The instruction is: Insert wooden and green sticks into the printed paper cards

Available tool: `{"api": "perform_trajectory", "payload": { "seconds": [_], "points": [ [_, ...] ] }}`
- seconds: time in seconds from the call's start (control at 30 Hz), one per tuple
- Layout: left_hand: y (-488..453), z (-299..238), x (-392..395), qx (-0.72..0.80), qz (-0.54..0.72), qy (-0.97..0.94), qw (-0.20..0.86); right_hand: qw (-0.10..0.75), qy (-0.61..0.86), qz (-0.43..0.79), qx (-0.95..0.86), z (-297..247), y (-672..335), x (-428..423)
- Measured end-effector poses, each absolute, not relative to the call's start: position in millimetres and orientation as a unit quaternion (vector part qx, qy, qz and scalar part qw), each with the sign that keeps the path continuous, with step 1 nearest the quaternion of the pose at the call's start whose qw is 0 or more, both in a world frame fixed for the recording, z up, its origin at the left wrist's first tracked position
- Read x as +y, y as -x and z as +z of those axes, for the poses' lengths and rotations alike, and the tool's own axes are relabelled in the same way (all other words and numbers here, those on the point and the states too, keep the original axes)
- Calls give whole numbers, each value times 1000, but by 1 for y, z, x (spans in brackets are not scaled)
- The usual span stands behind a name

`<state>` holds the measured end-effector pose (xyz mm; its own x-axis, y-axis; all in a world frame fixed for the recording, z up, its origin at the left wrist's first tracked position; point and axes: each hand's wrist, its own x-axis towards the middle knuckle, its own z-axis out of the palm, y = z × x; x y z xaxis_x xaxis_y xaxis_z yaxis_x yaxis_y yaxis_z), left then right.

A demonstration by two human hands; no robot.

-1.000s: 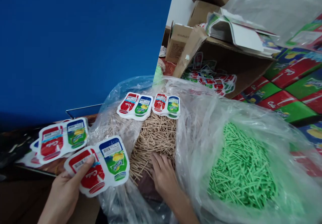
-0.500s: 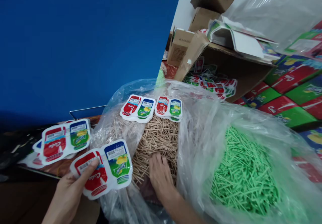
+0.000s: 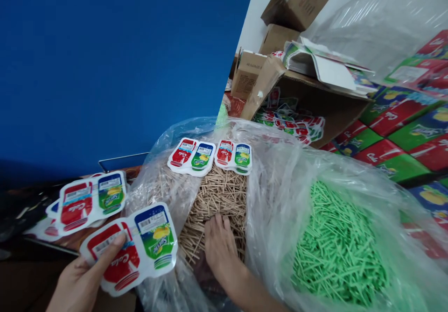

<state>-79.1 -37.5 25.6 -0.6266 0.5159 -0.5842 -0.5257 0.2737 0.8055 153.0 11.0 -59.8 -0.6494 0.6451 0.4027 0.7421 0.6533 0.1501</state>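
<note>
My left hand (image 3: 82, 272) pinches a flat double-jar-shaped pack (image 3: 156, 237) printed "Cola" in red and "Sprite" in blue and green, thumb on top. Lower centre, my right hand (image 3: 220, 242) rests with curled fingers against a heap of short brown sticks (image 3: 220, 193) in a clear plastic bag (image 3: 168, 181). What its fingers hold, if anything, is hidden. Two similar packs, a left one (image 3: 192, 157) and a right one (image 3: 233, 157), lie side by side at the back of the heap. More such packs (image 3: 91, 202) are piled to the left.
Right of the brown heap, green sticks (image 3: 339, 246) fill another clear plastic bag (image 3: 276, 195). Behind it, an open cardboard box (image 3: 336, 104) holds many printed packs (image 3: 294, 123). Printed cartons (image 3: 402, 130) are stacked at right. A blue panel (image 3: 112, 60) covers the upper left.
My left hand has moved slightly left and down with the pack. My right hand stays at the brown sticks, its fingers a little more bunched. The camera view has shifted slightly.
</note>
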Motion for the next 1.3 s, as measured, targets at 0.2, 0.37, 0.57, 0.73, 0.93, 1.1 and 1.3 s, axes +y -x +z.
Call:
{"api": "perform_trajectory", "payload": {
  "seconds": [0.2, 0.37, 0.57, 0.73, 0.93, 1.1, 1.3],
  "points": [
    [74, 31, -38, 637, 613, -23, 467, 139, 489, 33, -860, -14, -157, 24],
    [59, 39, -33, 605, 581, -90, 537, 221, 498, 152, -825, 2, -170, 30],
    [30, 57, -13, 570, 479, -288, 603, 236, 517, 187, -801, -1, -178, 33],
    [25, 62, 6, 528, 455, -382, 607, 244, 527, 182, -794, -1, -181, 36],
    [54, 51, 24, 554, 481, -387, 559, 272, 513, 210, -786, 8, -171, 53],
    [56, 68, 37, 535, 543, -433, 481, 284, 499, 249, -780, 23, -163, 53],
    [16, 84, 37, 416, 342, -679, 499, 271, 423, 380, -777, -2, -165, 20]
  ]
}}
